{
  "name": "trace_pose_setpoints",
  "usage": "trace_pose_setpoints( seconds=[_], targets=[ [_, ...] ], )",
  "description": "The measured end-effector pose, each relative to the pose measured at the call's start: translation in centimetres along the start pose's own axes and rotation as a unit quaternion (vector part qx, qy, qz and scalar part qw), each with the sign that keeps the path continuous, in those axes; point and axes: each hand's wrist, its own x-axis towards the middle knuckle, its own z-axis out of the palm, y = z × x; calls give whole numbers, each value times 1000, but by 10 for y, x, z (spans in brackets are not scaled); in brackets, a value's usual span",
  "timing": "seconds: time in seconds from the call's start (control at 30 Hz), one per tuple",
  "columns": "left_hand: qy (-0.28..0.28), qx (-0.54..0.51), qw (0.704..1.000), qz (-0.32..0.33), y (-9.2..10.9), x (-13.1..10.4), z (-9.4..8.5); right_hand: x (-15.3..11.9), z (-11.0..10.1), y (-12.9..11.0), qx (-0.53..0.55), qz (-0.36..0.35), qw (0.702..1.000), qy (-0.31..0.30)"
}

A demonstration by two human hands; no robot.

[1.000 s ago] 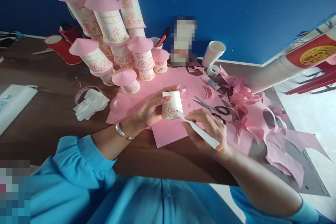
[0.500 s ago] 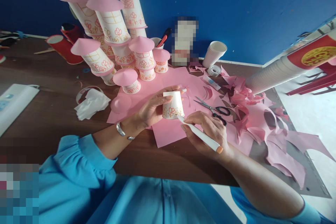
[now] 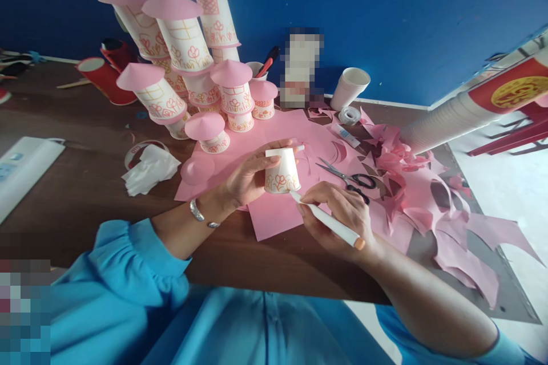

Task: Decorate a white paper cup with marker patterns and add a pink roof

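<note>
My left hand [image 3: 250, 174] grips a small white paper cup [image 3: 281, 166], turned upside down, with orange and yellow-green flowers and grass drawn near its rim. A white strip, perhaps a marker cap, pokes out by the fingers of that hand. In my right hand [image 3: 336, 211] is a white marker pen [image 3: 334, 225] with an orange end. Its tip is at the cup's lower right edge. Beneath both hands lies a pink paper sheet [image 3: 269, 222]. Scissors [image 3: 342, 173] with black handles rest just beyond my right hand.
Paper-cup towers with pink cone roofs [image 3: 171, 3] stand at the back left. Pink paper scraps [image 3: 428, 194] cover the right side. A long stack of cups [image 3: 436, 120] leans in from the right. Crumpled tissue [image 3: 149, 171] and a tape roll [image 3: 350, 116] lie on the table.
The marker tip has shifted very slightly along the cup's lower edge. The cup and my left hand have stayed in place.
</note>
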Motion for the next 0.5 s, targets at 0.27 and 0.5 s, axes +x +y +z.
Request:
trace_pose_setpoints(
  seconds=[0.27, 0.5],
  targets=[
    [5, -30, 999, -12, 1, 0, -1, 3, -5, -4, -7, 18, 1000, 15],
    [19, -35, 999, -11, 1, 0, 0, 3, -13, -6, 12, 31, 998, 55]
  ],
)
